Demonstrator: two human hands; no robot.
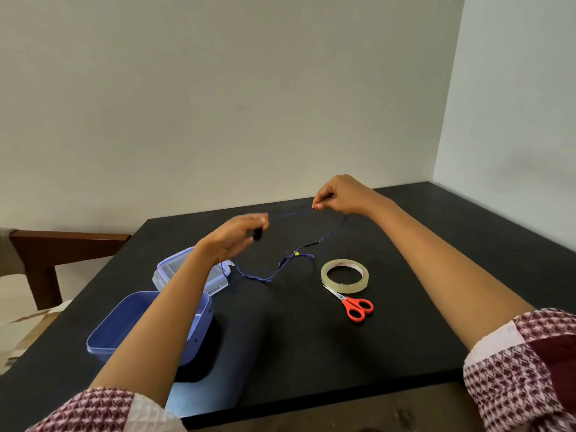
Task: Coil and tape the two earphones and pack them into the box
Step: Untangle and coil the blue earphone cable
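A blue braided earphone cable [271,277] trails across the black table [311,338], with a small yellow mark midway. My right hand [339,194] is raised near the far edge and pinches one stretch of the cable between thumb and fingertip. My left hand [237,236] is blurred above the table and holds a small dark earpiece with the cable's other end. The open blue plastic box [124,325] sits at the left under my left forearm, which hides part of it. Only one earphone shows.
The box's clear lid [174,269] with blue clips lies just behind the box. A roll of clear tape [345,275] and red-handled scissors [355,307] lie right of centre. A brown wooden chair [46,247] stands past the table's left edge.
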